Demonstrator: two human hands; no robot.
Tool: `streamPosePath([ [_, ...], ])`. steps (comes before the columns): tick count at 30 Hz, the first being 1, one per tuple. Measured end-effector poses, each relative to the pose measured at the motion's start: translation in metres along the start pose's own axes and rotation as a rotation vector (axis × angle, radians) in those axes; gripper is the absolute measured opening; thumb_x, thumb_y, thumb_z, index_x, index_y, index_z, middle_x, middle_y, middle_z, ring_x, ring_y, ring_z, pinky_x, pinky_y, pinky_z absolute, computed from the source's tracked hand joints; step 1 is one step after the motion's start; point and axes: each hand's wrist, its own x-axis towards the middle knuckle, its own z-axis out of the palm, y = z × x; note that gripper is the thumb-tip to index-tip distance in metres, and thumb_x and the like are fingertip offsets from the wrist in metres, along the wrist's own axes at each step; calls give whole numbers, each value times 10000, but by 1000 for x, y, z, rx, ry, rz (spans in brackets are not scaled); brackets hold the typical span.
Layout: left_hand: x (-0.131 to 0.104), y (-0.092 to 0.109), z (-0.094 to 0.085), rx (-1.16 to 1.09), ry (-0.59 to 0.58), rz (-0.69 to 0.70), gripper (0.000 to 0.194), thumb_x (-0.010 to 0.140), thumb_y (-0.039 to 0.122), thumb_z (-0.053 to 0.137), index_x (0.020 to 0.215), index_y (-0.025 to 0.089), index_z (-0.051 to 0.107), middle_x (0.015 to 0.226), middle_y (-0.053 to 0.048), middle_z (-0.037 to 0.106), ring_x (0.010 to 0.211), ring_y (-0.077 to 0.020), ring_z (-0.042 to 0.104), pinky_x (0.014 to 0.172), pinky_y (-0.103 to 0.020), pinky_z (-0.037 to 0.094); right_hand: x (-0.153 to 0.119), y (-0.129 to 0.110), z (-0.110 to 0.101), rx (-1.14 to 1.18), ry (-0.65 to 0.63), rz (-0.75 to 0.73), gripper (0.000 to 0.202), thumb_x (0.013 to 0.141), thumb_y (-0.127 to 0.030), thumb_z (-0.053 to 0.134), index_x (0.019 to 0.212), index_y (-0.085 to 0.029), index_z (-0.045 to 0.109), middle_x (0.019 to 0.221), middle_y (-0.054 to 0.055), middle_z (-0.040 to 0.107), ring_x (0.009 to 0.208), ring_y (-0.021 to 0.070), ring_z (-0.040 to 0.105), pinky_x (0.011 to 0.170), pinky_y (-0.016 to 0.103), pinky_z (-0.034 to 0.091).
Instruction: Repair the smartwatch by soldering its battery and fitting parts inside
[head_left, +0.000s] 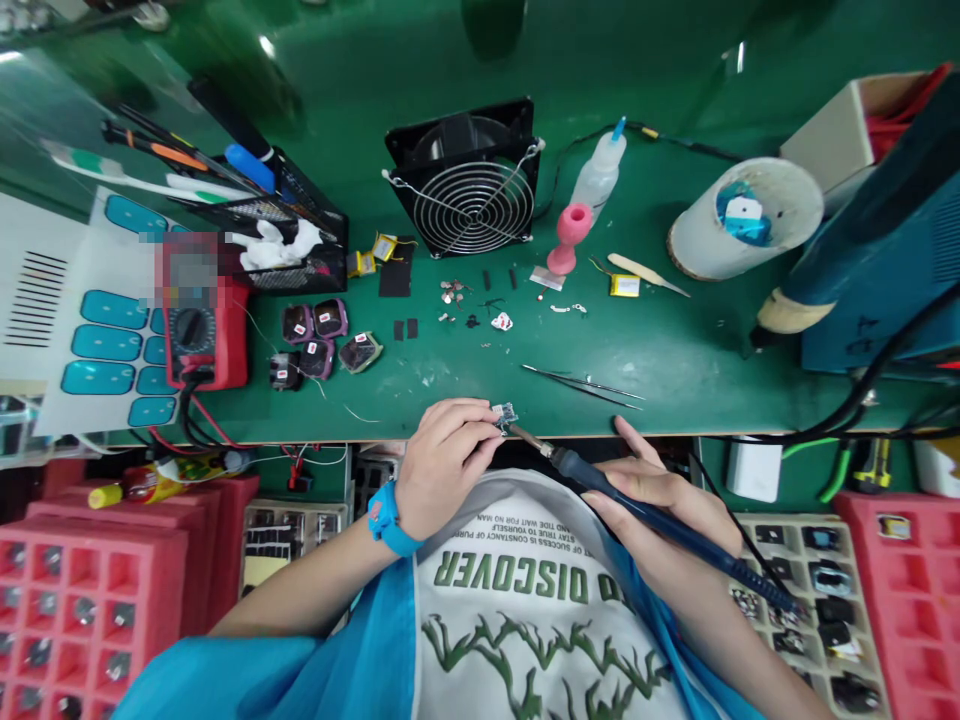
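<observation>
Near the front edge of the green bench, my left hand (454,455) pinches a small circuit board (505,413) between thumb and fingers. My right hand (660,490) is wrapped round the dark blue handle of a soldering iron (600,480). The iron's tip points left and meets or nearly meets the board; actual contact is too small to make out. Just beyond lies a pair of tweezers (583,385). Farther back on the bench are a small white part (502,321), some tiny metal pieces (451,291) and a yellow battery (624,286).
A fan (469,190) stands at the back, with a pink holder (570,235) and a clear bottle (601,170) beside it. Left are a red multimeter (206,330) and several dark watch-like cases (316,358). A white tub (697,235) and blue machine (862,320) stand right.
</observation>
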Motion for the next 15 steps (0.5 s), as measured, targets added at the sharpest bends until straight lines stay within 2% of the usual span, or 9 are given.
streamPosePath([
  [6, 1, -5, -5, -24, -23, 22, 54, 974, 163, 698, 959, 215, 704, 1055, -50, 796, 1084, -219, 753, 941, -402, 644, -3, 4, 2, 45, 77, 7, 47, 863, -180, 778, 858, -224, 764, 795, -25, 805, 669, 168, 782, 1202, 610, 507],
  [10, 5, -17, -17, -87, -156, 117, 71, 987, 154, 674, 963, 199, 723, 1099, -74, 808, 1146, -232, 751, 1003, -419, 633, -4, 4, 4, 45, 57, 15, 54, 861, -190, 783, 856, -231, 749, 804, -25, 806, 673, 179, 787, 1215, 627, 489],
  [15, 11, -26, -29, -153, -262, 123, 73, 990, 195, 678, 938, 202, 728, 1170, -70, 804, 1194, -211, 734, 1033, -372, 623, -2, 1, 2, 68, 69, -11, 183, 834, -106, 793, 923, -251, 724, 848, -43, 815, 686, 172, 792, 1206, 648, 490],
])
